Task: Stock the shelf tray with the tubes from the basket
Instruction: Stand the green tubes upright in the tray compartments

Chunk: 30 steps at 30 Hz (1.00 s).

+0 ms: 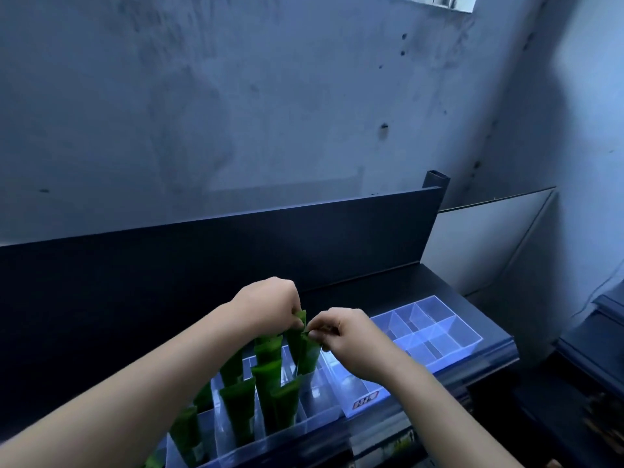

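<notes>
Several green tubes (241, 412) stand upright in a clear divided shelf tray (314, 420) on the dark shelf. My left hand (266, 304) pinches the flat top end of a green tube (297, 336) at the back of the tray. Right beside it, my right hand (347, 336) pinches the top of a neighbouring green tube (309, 356) that stands in a compartment. The two hands nearly touch above the tray. No basket is in view.
A second clear divided tray (435, 332) lies to the right on the black shelf (398, 282), its compartments holding nothing. A dark back panel (236, 244) rises behind the trays. A concrete wall stands beyond, and dark furniture (594, 349) sits at the right.
</notes>
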Each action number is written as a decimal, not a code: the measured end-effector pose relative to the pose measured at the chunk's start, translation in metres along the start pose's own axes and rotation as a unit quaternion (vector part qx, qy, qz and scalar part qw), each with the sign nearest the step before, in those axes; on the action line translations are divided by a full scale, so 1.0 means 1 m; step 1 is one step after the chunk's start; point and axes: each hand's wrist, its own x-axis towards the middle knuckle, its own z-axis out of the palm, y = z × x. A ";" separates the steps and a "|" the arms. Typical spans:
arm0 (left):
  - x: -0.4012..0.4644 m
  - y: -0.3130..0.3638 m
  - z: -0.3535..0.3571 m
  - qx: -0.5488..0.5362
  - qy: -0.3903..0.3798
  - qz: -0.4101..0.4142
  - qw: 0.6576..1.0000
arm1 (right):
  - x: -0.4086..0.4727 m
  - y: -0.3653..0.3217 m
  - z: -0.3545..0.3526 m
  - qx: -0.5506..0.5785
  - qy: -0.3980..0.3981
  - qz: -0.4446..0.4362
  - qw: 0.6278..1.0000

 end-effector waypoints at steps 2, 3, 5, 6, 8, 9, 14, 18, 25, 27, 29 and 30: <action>0.000 0.000 0.005 -0.004 0.006 -0.003 1.000 | 0.000 0.000 0.003 -0.005 -0.001 -0.001 1.000; 0.000 -0.001 0.006 -0.008 0.008 -0.005 1.000 | 0.000 0.000 0.003 -0.009 0.000 0.001 1.000; -0.002 -0.001 0.008 -0.015 0.009 -0.005 1.000 | 0.000 -0.001 0.004 -0.017 0.000 0.006 1.000; -0.002 -0.001 0.008 -0.017 0.012 -0.004 1.000 | -0.001 -0.001 0.004 -0.017 -0.001 0.008 1.000; -0.004 -0.002 0.009 -0.026 0.027 0.000 0.999 | -0.003 -0.003 0.005 -0.015 0.001 0.007 1.000; -0.006 -0.002 0.009 -0.034 0.035 0.002 0.999 | -0.004 -0.004 0.005 -0.013 0.004 0.008 1.000; -0.014 -0.003 0.005 -0.050 0.061 -0.002 0.997 | -0.013 -0.001 0.002 0.010 0.023 0.022 0.999; -0.019 0.001 -0.001 -0.041 0.103 0.002 0.994 | -0.027 0.005 -0.004 0.014 0.033 0.025 0.999; -0.030 0.052 0.002 -0.016 0.197 0.084 0.977 | -0.073 0.029 -0.032 0.040 0.054 0.067 0.996; -0.034 0.083 0.010 -0.024 0.193 0.129 0.972 | -0.098 0.047 -0.044 0.049 0.073 0.094 0.992; -0.037 0.117 0.023 -0.031 0.171 0.173 0.969 | -0.131 0.072 -0.057 0.060 0.101 0.132 0.984; -0.039 0.133 0.032 -0.032 0.154 0.191 0.969 | -0.147 0.086 -0.062 0.061 0.112 0.152 0.980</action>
